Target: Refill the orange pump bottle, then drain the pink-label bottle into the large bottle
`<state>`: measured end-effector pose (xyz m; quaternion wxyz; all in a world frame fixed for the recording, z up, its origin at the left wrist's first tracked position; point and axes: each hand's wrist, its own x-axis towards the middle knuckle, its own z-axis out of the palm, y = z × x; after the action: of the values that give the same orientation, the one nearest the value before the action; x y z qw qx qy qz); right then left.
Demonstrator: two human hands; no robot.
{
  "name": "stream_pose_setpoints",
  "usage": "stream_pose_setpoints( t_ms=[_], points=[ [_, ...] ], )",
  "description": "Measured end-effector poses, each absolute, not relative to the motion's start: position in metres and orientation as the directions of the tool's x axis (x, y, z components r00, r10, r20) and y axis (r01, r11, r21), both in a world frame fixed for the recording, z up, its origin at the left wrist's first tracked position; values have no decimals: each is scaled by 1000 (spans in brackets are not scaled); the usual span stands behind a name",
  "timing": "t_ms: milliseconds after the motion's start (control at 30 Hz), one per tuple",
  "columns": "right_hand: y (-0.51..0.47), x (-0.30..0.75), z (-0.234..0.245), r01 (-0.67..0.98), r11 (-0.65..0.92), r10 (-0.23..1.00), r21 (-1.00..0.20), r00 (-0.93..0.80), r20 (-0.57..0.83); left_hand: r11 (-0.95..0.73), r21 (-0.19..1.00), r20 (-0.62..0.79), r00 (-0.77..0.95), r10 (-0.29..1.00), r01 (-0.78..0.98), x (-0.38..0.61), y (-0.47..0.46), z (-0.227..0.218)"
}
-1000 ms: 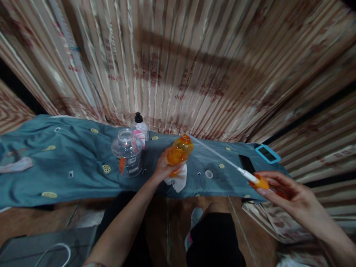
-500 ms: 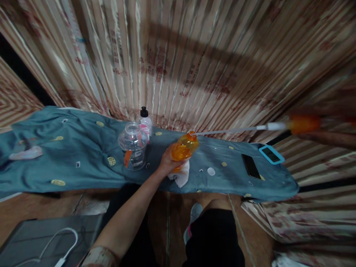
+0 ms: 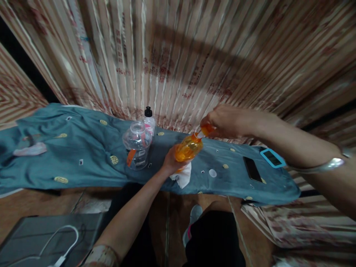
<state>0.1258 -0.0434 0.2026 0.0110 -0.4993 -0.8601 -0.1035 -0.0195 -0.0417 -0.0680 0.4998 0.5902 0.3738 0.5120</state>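
Tilted to the right above the cloth, an orange see-through bottle (image 3: 189,148) is gripped in my left hand (image 3: 170,162). My right hand (image 3: 221,120) is closed around an orange spray head (image 3: 207,129) at the bottle's mouth. The white collar under the head is right at the neck, and its tube is inside the bottle. Whether the collar touches the neck I cannot tell. Beneath the bottle lies a crumpled white tissue (image 3: 183,177). To the left stand a clear, open-mouthed plastic bottle (image 3: 137,142) and, behind it, a smaller bottle with a black cap (image 3: 149,120).
A teal patterned cloth (image 3: 94,159) covers the narrow table. On its right lie a dark phone (image 3: 252,169), a blue-framed device (image 3: 273,158) and a white round disc (image 3: 213,173). A pale pinkish item (image 3: 30,149) rests at far left. Pleated curtain (image 3: 178,66) hangs close behind.
My right hand came in from the right with the spray head, and the long white tube slid down into the orange bottle. My left hand kept hold of the bottle.
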Motion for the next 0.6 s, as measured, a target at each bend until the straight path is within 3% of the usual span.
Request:
stream_pose_setpoints(
  t_ms=[100, 167, 333, 600],
  points=[
    [-38, 117, 196, 789, 536, 842, 300, -527, -116, -226, 973, 232, 194, 953, -55, -19, -42, -68],
    [-33, 113, 192, 757, 546, 837, 360, -518, -180, -227, 973, 229, 190, 955, -32, -19, -42, -67],
    [-25, 102, 185, 714, 554, 832, 428, -494, -253, -216, 976, 208, 210, 955, 19, -22, -43, -66],
    [-20, 97, 184, 706, 558, 829, 435, -491, -267, -227, 974, 225, 203, 953, -14, -21, -42, -68]
  ],
)
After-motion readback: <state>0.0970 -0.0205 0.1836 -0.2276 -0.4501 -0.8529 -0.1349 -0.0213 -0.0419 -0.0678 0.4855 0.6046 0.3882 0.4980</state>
